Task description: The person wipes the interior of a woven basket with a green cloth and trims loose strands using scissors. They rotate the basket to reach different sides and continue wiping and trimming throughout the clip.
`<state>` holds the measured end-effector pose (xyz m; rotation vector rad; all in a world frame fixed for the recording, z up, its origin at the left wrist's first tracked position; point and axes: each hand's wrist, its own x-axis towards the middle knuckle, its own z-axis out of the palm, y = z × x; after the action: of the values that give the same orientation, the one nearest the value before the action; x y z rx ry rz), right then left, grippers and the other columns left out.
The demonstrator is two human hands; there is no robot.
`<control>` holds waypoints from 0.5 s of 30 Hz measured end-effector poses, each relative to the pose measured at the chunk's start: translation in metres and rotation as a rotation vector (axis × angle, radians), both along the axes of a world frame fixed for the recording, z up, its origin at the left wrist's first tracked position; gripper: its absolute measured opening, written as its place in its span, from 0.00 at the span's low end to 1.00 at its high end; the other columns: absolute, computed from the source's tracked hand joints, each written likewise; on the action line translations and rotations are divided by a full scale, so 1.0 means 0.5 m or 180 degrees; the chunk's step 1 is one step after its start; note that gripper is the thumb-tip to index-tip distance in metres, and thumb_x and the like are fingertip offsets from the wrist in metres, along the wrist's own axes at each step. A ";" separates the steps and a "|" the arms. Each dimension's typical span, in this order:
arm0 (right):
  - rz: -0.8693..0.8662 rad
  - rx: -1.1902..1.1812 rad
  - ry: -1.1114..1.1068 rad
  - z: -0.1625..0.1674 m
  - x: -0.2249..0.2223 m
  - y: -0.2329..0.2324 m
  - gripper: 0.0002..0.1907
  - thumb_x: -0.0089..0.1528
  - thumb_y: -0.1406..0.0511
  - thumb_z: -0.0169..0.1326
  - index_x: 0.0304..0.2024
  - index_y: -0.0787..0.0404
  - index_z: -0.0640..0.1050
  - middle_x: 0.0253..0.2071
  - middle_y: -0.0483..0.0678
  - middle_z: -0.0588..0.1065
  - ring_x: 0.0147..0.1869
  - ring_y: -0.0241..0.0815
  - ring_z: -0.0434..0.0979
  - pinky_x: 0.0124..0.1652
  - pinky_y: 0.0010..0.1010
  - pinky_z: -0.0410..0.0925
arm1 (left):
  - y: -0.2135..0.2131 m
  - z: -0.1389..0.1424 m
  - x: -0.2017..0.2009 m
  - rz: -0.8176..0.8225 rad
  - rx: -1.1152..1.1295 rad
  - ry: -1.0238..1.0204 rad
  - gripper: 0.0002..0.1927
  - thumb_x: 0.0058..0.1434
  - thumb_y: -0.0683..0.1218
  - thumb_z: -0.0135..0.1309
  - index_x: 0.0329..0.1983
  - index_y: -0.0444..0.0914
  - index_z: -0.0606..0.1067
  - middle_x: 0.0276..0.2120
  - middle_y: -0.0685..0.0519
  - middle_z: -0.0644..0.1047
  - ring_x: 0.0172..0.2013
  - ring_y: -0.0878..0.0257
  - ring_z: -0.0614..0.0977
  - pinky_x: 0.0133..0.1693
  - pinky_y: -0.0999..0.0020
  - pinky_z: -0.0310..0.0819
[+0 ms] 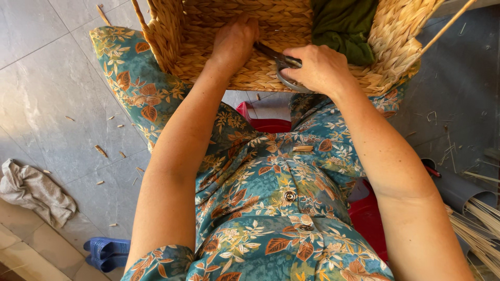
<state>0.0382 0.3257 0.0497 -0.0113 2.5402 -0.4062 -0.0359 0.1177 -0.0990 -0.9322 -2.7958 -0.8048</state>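
A woven straw basket rests on my knees at the top of the view. My left hand presses against its woven inner wall, fingers curled into the weave. My right hand grips a pair of metal scissors at the basket's near rim, blades pointing left toward my left hand. A dark green cloth lies inside the basket beside my right hand.
I sit on a red stool over a grey tiled floor littered with straw scraps. A crumpled grey rag and blue sandals lie at the left. Bundled straw stalks and grey pipes are at the right.
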 end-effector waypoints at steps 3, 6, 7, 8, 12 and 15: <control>0.0081 0.0102 -0.0014 -0.001 0.001 -0.004 0.27 0.58 0.46 0.60 0.59 0.42 0.80 0.44 0.56 0.81 0.48 0.60 0.81 0.48 0.49 0.72 | -0.001 0.001 0.002 -0.0010 -0.0004 -0.0049 0.04 0.57 0.39 0.57 0.35 0.40 0.76 0.39 0.48 0.77 0.41 0.49 0.81 0.39 0.55 0.77; 0.0058 0.0021 -0.0009 -0.006 0.005 -0.001 0.26 0.60 0.48 0.60 0.59 0.44 0.80 0.43 0.55 0.82 0.47 0.59 0.82 0.48 0.48 0.72 | -0.001 -0.003 0.005 -0.0033 0.0058 0.0019 0.04 0.56 0.39 0.56 0.35 0.40 0.76 0.39 0.48 0.77 0.41 0.49 0.81 0.40 0.55 0.78; 0.0047 -0.0050 0.0002 -0.009 0.007 0.000 0.25 0.60 0.49 0.60 0.59 0.45 0.80 0.43 0.55 0.82 0.47 0.58 0.82 0.49 0.48 0.72 | -0.002 -0.005 0.005 -0.0045 0.0108 0.0082 0.04 0.56 0.39 0.56 0.34 0.40 0.75 0.39 0.47 0.77 0.41 0.49 0.81 0.40 0.54 0.78; 0.0149 -0.0120 0.0132 -0.011 0.009 0.002 0.24 0.60 0.50 0.61 0.58 0.46 0.80 0.43 0.55 0.82 0.46 0.59 0.82 0.47 0.48 0.72 | -0.002 -0.005 0.004 -0.0055 0.0154 0.0145 0.04 0.56 0.39 0.56 0.34 0.40 0.75 0.39 0.47 0.77 0.41 0.48 0.81 0.39 0.54 0.78; 0.0196 -0.0539 0.0284 -0.009 0.019 0.023 0.20 0.62 0.54 0.62 0.56 0.49 0.83 0.38 0.54 0.82 0.36 0.52 0.82 0.39 0.42 0.72 | -0.005 0.012 -0.016 0.0437 0.0501 -0.0417 0.04 0.63 0.38 0.54 0.41 0.39 0.75 0.39 0.44 0.79 0.39 0.44 0.82 0.40 0.51 0.77; -0.0841 -0.1190 0.0072 0.012 0.046 0.073 0.22 0.64 0.58 0.60 0.61 0.51 0.80 0.30 0.49 0.80 0.25 0.38 0.74 0.26 0.33 0.62 | -0.008 0.058 -0.020 0.0629 0.0961 -0.0943 0.03 0.69 0.41 0.56 0.44 0.38 0.75 0.37 0.45 0.81 0.39 0.48 0.84 0.40 0.55 0.77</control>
<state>0.0611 0.3623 0.0559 0.1815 2.4567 -0.9838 -0.0460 0.1137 -0.0701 -0.5156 -2.8218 -1.3796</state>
